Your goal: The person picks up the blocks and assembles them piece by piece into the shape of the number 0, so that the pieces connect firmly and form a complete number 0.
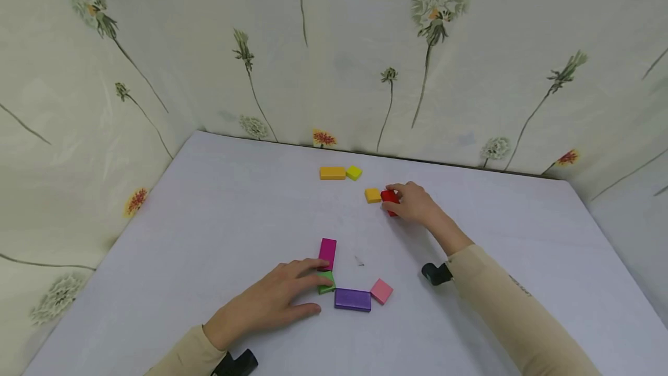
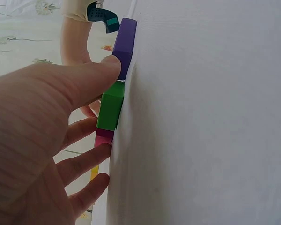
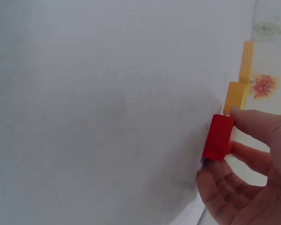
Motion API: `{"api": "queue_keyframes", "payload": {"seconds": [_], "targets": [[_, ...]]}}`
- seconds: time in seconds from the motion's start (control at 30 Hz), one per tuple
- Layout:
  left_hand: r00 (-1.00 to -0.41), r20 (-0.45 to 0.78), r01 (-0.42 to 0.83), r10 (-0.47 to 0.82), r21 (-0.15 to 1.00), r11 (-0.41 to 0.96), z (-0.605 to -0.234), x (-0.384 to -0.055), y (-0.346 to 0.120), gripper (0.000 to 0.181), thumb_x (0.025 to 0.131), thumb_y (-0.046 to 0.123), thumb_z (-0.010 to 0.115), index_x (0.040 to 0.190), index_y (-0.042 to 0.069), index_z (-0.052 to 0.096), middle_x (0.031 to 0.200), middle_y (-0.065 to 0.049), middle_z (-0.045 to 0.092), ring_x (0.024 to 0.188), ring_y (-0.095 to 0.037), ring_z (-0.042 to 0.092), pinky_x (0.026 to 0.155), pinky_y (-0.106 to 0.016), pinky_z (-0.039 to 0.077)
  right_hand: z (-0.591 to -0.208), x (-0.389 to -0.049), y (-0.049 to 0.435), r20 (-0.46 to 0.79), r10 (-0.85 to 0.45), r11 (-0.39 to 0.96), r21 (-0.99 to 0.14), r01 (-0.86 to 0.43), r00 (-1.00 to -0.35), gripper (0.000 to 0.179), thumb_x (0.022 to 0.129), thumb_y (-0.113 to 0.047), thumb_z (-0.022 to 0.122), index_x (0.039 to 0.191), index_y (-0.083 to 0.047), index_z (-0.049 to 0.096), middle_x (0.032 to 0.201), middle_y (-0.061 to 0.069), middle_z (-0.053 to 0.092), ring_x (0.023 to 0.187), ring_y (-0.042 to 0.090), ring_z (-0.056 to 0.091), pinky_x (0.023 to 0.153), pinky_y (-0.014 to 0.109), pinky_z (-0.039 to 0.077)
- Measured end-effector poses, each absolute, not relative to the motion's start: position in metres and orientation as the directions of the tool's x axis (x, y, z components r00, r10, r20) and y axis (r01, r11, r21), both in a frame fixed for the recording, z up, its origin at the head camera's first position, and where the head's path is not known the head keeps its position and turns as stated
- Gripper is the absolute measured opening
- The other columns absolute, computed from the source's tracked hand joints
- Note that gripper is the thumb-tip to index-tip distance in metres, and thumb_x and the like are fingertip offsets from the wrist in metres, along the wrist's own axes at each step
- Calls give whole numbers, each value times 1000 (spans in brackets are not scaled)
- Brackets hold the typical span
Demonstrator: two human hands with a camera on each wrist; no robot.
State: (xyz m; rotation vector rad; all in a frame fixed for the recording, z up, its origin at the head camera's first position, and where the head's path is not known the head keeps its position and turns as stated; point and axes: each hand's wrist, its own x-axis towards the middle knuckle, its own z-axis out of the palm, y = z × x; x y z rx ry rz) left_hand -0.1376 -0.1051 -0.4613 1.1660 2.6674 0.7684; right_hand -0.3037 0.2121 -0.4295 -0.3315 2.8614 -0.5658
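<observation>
My right hand (image 1: pixel 414 203) holds a red block (image 3: pixel 218 137) between thumb and fingers at the far middle of the white table. Just left of the red block lies a small orange-yellow block (image 1: pixel 373 195). My left hand (image 1: pixel 271 295) is spread low over the near group, its fingertips at a green block (image 1: pixel 326 283) and a magenta block (image 1: pixel 327 253). In the left wrist view the thumb lies in front of a purple block (image 2: pixel 125 47), beside the green one. A pink block (image 1: pixel 381 292) meets the purple block's right end at an angle.
Farther back lie an orange block (image 1: pixel 332 173) and a yellow block (image 1: pixel 354 173), side by side. A small clear scrap (image 1: pixel 359 260) is on the table (image 1: pixel 250 190) right of the magenta block. Flower-printed cloth (image 1: pixel 344 74) rises behind the table.
</observation>
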Motion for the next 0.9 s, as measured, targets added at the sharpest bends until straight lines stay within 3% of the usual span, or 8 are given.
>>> {"api": "queue_keyframes", "payload": {"seconds": [0.23,0.53,0.9], "targets": [[-690,87,654,718,500,568,-461,-139,-105,41,93,38,66,132,28,59,148,3,42,134,-15,40,103,-42,39,-426,-303,213,-174,-217,896,-427,-125,-961,50,92,-27,67,132,1,54,117,25,58,101,35,54,79,41,52],[-685,101,661,722,502,557,-463,-139,-105,41,92,36,68,131,27,60,147,3,43,133,-15,41,102,-43,39,-426,-296,216,-181,-172,858,-511,-56,-968,53,89,-28,71,129,-1,48,120,24,56,102,34,55,78,39,53],[-689,97,658,719,501,563,-461,-137,-104,41,93,36,67,132,28,59,146,2,44,133,-16,42,102,-43,39,-433,-290,231,-51,-203,786,-604,-131,-978,39,93,-24,67,125,-5,58,116,21,61,104,35,60,78,41,56]]}}
